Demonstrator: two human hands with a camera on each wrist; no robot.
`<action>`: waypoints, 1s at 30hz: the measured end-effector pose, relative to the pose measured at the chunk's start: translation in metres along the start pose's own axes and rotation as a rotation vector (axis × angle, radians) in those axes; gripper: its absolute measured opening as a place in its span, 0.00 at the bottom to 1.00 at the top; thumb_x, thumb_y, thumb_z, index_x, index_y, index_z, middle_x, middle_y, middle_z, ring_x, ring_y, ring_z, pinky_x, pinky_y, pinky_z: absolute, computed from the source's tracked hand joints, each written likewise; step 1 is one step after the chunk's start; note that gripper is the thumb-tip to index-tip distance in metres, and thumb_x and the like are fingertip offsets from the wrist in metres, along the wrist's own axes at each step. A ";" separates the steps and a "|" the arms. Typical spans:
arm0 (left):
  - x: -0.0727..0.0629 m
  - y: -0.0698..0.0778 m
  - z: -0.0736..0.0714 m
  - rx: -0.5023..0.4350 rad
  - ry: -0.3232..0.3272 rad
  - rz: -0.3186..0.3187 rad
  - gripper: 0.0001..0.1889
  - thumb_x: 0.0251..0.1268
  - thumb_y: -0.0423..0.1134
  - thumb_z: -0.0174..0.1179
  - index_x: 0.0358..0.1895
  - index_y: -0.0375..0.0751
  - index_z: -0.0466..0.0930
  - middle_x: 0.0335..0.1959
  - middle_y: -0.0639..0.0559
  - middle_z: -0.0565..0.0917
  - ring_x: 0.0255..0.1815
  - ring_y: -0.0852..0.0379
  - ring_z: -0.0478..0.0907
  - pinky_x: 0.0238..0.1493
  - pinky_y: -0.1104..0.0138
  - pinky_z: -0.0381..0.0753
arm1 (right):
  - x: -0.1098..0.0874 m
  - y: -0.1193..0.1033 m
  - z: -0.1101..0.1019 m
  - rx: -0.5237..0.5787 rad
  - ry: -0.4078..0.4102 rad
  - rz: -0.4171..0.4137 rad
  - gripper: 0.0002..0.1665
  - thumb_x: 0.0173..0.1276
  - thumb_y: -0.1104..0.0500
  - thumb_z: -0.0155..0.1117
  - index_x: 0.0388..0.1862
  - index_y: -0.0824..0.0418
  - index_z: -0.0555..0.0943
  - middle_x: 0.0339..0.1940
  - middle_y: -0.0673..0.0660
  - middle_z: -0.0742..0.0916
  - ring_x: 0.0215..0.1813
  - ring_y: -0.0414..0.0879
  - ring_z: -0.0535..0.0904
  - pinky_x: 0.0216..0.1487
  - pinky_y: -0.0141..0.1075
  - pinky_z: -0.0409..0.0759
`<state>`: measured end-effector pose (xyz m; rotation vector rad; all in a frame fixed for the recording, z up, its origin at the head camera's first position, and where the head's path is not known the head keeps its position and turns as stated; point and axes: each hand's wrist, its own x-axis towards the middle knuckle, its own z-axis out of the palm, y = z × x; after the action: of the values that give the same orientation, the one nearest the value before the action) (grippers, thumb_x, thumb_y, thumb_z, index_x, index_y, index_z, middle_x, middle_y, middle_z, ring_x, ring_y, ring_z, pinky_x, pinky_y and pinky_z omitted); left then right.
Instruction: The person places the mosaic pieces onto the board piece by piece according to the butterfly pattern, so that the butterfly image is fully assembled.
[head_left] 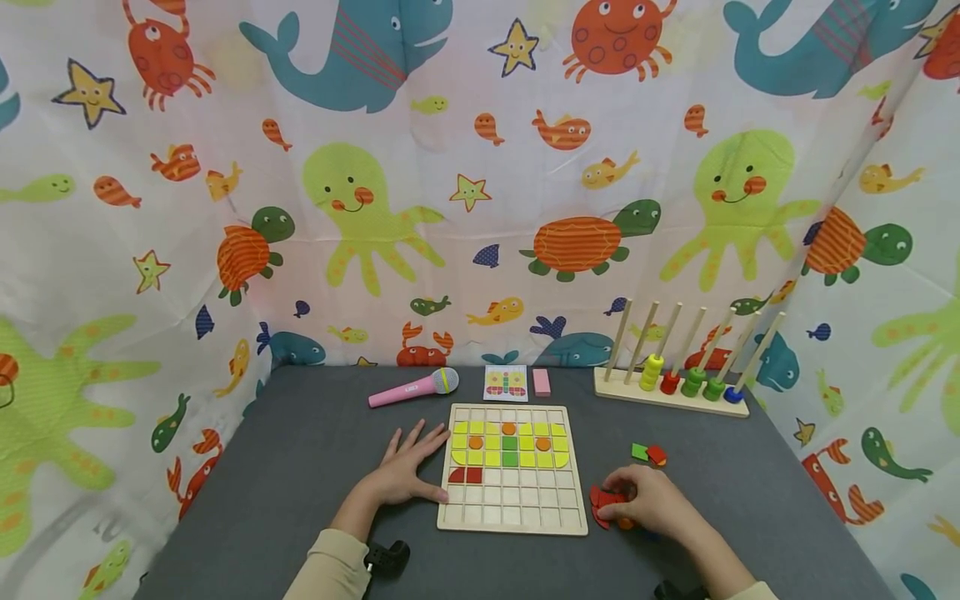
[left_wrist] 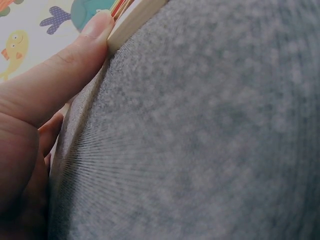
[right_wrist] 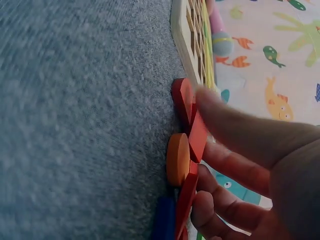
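A square wooden grid board (head_left: 517, 504) lies on the table in the head view. Yellow, green and orange pieces fill its upper rows, and two red pieces (head_left: 465, 475) lie at the left of the row below. My left hand (head_left: 405, 471) rests at the board's left edge, fingers spread and thumb (left_wrist: 75, 65) against the side. To the board's right, my right hand (head_left: 648, 500) reaches over a small pile of red pieces (head_left: 600, 497). Its thumb and bent fingers touch the pile; I cannot tell whether they pinch a piece. An orange disc (right_wrist: 178, 159) and a blue piece (right_wrist: 164, 219) lie beside them.
Behind the board lie a pink toy microphone (head_left: 412, 389), a pattern card (head_left: 506, 382) and a pink block (head_left: 542, 382). A wooden peg rack (head_left: 678, 393) with coloured rings stands at the back right. Green and red pieces (head_left: 648, 453) lie beyond my right hand.
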<state>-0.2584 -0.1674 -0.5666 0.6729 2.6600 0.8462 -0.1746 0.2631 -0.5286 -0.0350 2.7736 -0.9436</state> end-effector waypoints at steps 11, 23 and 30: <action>0.000 -0.001 0.001 -0.004 -0.011 -0.003 0.59 0.44 0.70 0.73 0.82 0.60 0.53 0.83 0.58 0.52 0.85 0.42 0.32 0.76 0.37 0.22 | 0.005 -0.003 0.000 0.118 0.030 0.007 0.14 0.56 0.55 0.80 0.30 0.55 0.81 0.25 0.51 0.80 0.29 0.45 0.73 0.28 0.35 0.71; 0.001 -0.001 0.001 -0.003 -0.010 -0.017 0.59 0.44 0.70 0.72 0.81 0.62 0.53 0.83 0.59 0.51 0.85 0.44 0.31 0.76 0.38 0.21 | 0.033 -0.068 0.032 0.181 -0.014 -0.190 0.06 0.62 0.52 0.76 0.33 0.52 0.89 0.27 0.48 0.86 0.31 0.44 0.77 0.28 0.35 0.77; -0.001 0.001 -0.002 -0.015 -0.011 -0.015 0.59 0.44 0.69 0.73 0.82 0.60 0.53 0.83 0.58 0.51 0.85 0.42 0.31 0.76 0.37 0.21 | 0.052 -0.100 0.066 0.195 -0.004 -0.264 0.07 0.64 0.57 0.74 0.41 0.57 0.88 0.30 0.48 0.87 0.31 0.42 0.78 0.30 0.33 0.78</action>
<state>-0.2584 -0.1681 -0.5646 0.6514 2.6431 0.8549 -0.2169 0.1393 -0.5290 -0.3793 2.7035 -1.2707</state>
